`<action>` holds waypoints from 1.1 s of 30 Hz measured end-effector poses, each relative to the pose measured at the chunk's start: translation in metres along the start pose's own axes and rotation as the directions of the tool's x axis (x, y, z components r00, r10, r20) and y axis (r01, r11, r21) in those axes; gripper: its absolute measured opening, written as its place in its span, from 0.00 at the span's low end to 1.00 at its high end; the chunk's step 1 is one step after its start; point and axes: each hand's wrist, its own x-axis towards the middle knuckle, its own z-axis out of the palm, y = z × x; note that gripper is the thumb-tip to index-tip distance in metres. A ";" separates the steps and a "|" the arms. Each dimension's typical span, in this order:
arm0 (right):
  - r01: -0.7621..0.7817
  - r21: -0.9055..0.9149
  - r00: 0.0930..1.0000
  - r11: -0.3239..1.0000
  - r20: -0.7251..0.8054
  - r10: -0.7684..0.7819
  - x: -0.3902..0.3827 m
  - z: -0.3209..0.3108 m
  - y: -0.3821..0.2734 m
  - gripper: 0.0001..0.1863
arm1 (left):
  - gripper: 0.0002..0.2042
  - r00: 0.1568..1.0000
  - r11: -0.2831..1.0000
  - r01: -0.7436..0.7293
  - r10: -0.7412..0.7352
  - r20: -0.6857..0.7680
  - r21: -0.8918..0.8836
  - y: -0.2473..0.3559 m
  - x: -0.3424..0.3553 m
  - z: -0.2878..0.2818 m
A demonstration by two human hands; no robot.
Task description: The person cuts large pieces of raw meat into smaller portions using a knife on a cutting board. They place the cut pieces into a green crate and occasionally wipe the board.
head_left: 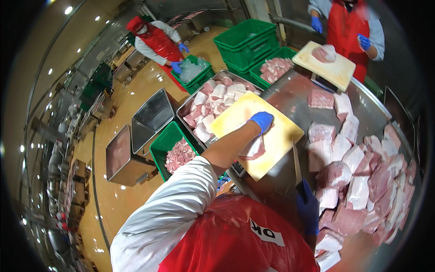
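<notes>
A piece of pork (253, 149) lies on the yellowish cutting board (278, 131), partly hidden under my left forearm. My left hand (263, 121), in a blue glove, is closed at its far end with fingers curled down; the fingertips are hidden. Low by the board's right side, my right hand (308, 206), also gloved in blue, grips a knife (297, 165) by its dark handle. The blade points away from me, close to the board's right corner and apart from the meat.
Pork pieces (358, 181) crowd the steel table on the right. A metal tray (181, 112) of cut meat adjoins the board; a green crate (156, 147) of trimmings stands left. Steel bins (152, 119) are on the floor. Co-workers (156, 41) stand beyond, one by another board (312, 68).
</notes>
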 end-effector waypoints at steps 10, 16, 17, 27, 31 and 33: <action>0.051 -0.036 0.997 0.998 0.051 -0.049 -0.008 0.011 -0.023 0.27 | 0.09 0.743 0.666 -0.100 -0.443 -0.501 -0.739 -0.093 -0.134 -0.055; 0.055 -0.019 0.996 0.998 0.072 -0.053 -0.005 0.024 -0.032 0.28 | 0.11 0.637 0.406 0.012 -0.708 -0.307 -0.914 -0.266 -0.351 0.007; 0.069 -0.031 0.994 0.997 0.084 -0.066 -0.004 0.028 -0.039 0.28 | 0.15 0.588 0.154 0.214 -0.809 0.002 -0.965 -0.280 -0.381 0.005; 0.280 -0.108 0.944 0.954 0.214 -0.253 0.020 0.108 -0.118 0.28 | 0.10 0.494 0.049 0.157 -0.869 0.036 -0.986 -0.214 -0.468 0.042; 0.428 -0.320 0.889 0.845 0.316 -0.331 0.026 0.171 -0.150 0.29 | 0.12 0.782 -0.157 0.134 -0.590 0.202 -0.978 -0.088 -0.415 0.003; 0.560 -0.428 0.827 0.710 0.348 -0.442 0.030 0.206 -0.153 0.30 | 0.13 0.854 -0.091 0.155 -0.489 0.179 -0.984 -0.074 -0.401 0.003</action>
